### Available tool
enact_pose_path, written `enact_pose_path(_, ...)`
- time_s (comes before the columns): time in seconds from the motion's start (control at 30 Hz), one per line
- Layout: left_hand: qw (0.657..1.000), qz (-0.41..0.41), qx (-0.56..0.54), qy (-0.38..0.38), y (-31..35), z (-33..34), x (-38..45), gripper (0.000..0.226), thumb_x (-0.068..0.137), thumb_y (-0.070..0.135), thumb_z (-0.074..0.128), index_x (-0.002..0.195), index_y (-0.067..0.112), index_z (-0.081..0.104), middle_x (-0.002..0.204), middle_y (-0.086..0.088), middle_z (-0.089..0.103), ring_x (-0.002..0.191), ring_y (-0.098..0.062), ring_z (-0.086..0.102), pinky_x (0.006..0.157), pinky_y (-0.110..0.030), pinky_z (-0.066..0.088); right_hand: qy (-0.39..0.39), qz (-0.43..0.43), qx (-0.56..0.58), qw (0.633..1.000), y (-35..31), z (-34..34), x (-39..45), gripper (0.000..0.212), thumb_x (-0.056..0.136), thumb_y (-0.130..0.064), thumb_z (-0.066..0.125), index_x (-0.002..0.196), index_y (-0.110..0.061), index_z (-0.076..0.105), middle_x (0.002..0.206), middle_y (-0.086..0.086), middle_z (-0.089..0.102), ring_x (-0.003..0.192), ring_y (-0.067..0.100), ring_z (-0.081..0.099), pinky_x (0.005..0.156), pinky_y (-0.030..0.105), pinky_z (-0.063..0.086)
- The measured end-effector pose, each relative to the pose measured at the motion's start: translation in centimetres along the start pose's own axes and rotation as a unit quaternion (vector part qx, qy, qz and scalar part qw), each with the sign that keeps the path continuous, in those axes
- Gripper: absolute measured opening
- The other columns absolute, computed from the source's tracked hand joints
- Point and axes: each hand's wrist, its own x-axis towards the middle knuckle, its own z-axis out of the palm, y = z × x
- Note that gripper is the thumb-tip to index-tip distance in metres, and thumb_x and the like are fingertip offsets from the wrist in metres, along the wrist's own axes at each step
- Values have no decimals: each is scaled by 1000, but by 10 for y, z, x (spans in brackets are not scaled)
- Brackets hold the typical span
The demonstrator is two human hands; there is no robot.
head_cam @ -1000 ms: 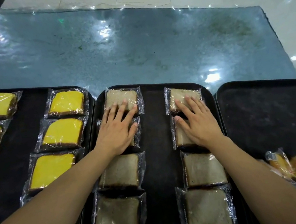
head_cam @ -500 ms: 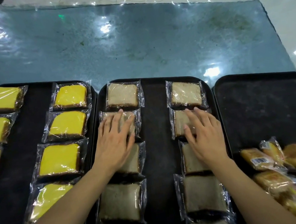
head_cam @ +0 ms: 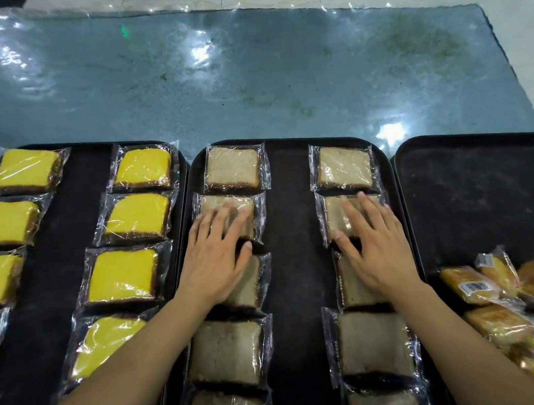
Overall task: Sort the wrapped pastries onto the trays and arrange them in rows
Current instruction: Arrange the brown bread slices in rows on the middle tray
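On the left tray (head_cam: 92, 200) the yellow cakes (head_cam: 138, 218) lay in two neat columns. On the middle tray (head_cam: 297, 267) the left hand (head_cam: 214, 265) rested flat, fingers spread, on the second pale cake (head_cam: 225, 210) of its column, probably to nudge it square; the right hand (head_cam: 378, 249) pressed its counterpart (head_cam: 337, 219) likewise (neither hand gripped anything). On the right tray (head_cam: 487, 200), buns (head_cam: 501, 299) sat heaped, unsorted.
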Motion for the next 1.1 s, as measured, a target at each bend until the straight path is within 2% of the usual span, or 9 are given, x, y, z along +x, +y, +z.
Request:
enact_pose_path(0.1, 1000, 9, -5, 18, -2, -13, 39, 55, 104, 47, 23, 157, 34, 21, 166, -3, 18, 153, -28, 13, 125, -48, 10, 27, 6, 8, 1000, -4, -9, 34, 62, 106, -61, 19, 161, -32, 21, 167, 7, 22, 155, 26, 16, 127, 45, 11)
enact_pose_path(0.23, 998, 26, 22, -43, -7, -12, 80, 56, 104, 52, 20, 157, 37, 16, 167, -1, 15, 154, -32, 10, 124, -54, 7, -32, -21, -8, 999, -4, -7, 73, 63, 104, -62, 19, 160, -32, 25, 167, 8, 23, 155, 28, 14, 127, 46, 9)
enact_pose_path(0.37, 998, 10, 30, -49, -17, -9, 78, 60, 100, 57, 13, 156, 37, 18, 166, 3, 17, 153, -32, 13, 123, -55, 10, -30, -45, -20, 998, 8, -1, 74, 62, 105, -61, 19, 160, -33, 24, 168, 6, 22, 156, 26, 14, 128, 46, 9)
enact_pose_path(0.57, 999, -5, 33, -34, -17, -8, 74, 55, 104, 54, 23, 156, 36, 22, 166, 2, 19, 152, -32, 15, 123, -54, 11, -26, -46, -13, 999, 9, -1, 73, 62, 105, -60, 24, 160, -32, 24, 168, 6, 22, 156, 26, 12, 128, 46, 9)
enact_pose_path(0.77, 1000, -25, 17, -6, -15, -8, 64, 56, 104, 54, 25, 156, 33, 21, 165, -2, 21, 151, -31, 17, 123, -53, 13, 72, 2, 80, 994, 3, -14, 19, 54, 108, -45, 36, 158, -25, 31, 163, 6, 33, 150, 25, 27, 125, 46, 20)
enact_pose_path(0.9, 999, 38, 11, 17, 0, -11, 20, 55, 106, 47, 25, 158, 30, 21, 165, -4, 20, 152, -31, 17, 124, -51, 12, 74, -26, 79, 994, -1, -5, -37, 57, 104, -44, 45, 156, -23, 36, 158, 6, 39, 147, 26, 34, 123, 48, 26)
enact_pose_path(1.0, 996, 76, 49, -15, 8, -1, -18, 59, 103, 53, 23, 158, 32, 22, 165, -4, 22, 151, -34, 21, 121, -56, 16, 31, -65, 22, 997, -1, 4, -51, 63, 103, -51, 40, 159, -27, 29, 163, 6, 33, 153, 24, 25, 124, 50, 20)
enact_pose_path(1.1, 995, 61, 68, -45, 4, 9, -28, 61, 102, 59, 21, 158, 36, 19, 166, -2, 20, 152, -33, 21, 120, -58, 16, -4, -51, -15, 999, 0, 7, -48, 66, 103, -60, 31, 162, -34, 17, 168, 4, 22, 157, 20, 13, 127, 47, 12)
